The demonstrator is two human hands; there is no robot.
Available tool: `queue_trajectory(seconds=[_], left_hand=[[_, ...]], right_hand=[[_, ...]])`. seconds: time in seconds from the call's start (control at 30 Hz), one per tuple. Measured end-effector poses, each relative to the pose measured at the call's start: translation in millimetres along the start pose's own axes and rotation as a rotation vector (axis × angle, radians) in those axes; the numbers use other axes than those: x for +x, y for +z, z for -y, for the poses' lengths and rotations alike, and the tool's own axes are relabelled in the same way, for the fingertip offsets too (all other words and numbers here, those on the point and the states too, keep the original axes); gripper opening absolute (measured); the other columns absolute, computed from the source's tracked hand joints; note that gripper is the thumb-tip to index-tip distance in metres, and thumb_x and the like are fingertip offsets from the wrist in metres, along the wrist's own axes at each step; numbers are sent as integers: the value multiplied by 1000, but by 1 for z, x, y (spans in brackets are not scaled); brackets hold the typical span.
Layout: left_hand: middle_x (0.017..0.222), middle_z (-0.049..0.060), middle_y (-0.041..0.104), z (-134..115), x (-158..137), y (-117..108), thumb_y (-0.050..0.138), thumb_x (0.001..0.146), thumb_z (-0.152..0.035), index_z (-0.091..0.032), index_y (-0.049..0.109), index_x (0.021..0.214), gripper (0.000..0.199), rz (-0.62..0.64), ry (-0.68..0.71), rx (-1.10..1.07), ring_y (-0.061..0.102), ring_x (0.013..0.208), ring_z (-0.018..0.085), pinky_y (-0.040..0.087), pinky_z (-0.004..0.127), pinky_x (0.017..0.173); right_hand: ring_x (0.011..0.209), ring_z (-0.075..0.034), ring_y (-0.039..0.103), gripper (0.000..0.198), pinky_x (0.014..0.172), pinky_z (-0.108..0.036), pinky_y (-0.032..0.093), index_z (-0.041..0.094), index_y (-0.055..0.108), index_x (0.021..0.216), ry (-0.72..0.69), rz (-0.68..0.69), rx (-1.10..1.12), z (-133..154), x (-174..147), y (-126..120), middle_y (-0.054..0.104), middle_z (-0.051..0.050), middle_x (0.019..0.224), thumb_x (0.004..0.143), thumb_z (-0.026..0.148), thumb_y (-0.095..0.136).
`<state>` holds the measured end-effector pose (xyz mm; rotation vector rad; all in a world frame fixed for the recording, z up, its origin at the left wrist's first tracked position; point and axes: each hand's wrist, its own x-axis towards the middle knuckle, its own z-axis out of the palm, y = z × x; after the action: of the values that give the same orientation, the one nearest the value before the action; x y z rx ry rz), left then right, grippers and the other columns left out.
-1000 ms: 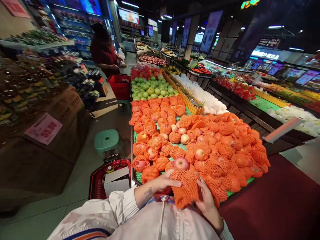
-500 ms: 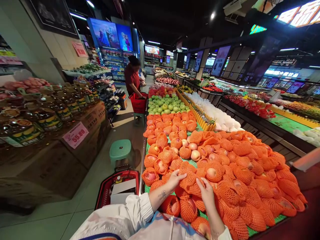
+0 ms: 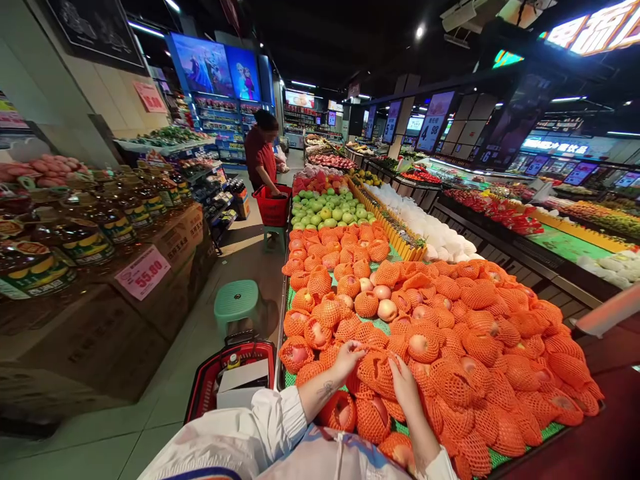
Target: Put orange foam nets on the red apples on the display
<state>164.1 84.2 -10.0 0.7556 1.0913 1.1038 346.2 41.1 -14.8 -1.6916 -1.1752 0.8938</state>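
Note:
Both hands are on one apple in an orange foam net at the near part of the fruit pile. My left hand pinches the net's upper left edge between thumb and fingers. On the other side, my right hand has its fingers closed against the net's right end. Around them lie many more netted apples, some with pink skin showing through the net openings. A few bare apples rest a little farther back.
Green apples lie beyond the netted ones. On the left floor stand a red shopping basket with a white box inside and a green stool. Farther off, a person in red reaches into another red basket. Oil bottles line the left.
My right hand has shifted slightly left and the netted apple between my hands has turned a little. The whole view has moved slightly; the person in red stays beside the basket.

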Motion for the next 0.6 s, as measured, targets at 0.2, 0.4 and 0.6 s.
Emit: queue_trajectory(seconds=[0.2,0.4,0.6], left_hand=[[80,5,73,-2,-3,3,79,69,-23,-18,73,72,9,88,-34,25,67,81,24,51,41,91],[90,6,77,-18,-14,10,77,68,-19,-18,75,75,8,86,56,41,68,98,27,46,41,105],[106,10,80,-50,-39,15,79,64,-14,-19,82,87,24,161,180,41,67,114,32,41,43,114]], right_hand=[[133,-32,61,60,120,-47,42,18,72,114,16,52,70,1,-3,3,68,-17,138,78,63,58],[137,-29,57,62,121,-45,40,21,66,124,45,-39,222,14,-19,4,63,-13,145,79,63,59],[133,-28,60,62,116,-43,46,25,73,113,74,-51,494,31,-40,1,74,-9,127,73,72,65]])
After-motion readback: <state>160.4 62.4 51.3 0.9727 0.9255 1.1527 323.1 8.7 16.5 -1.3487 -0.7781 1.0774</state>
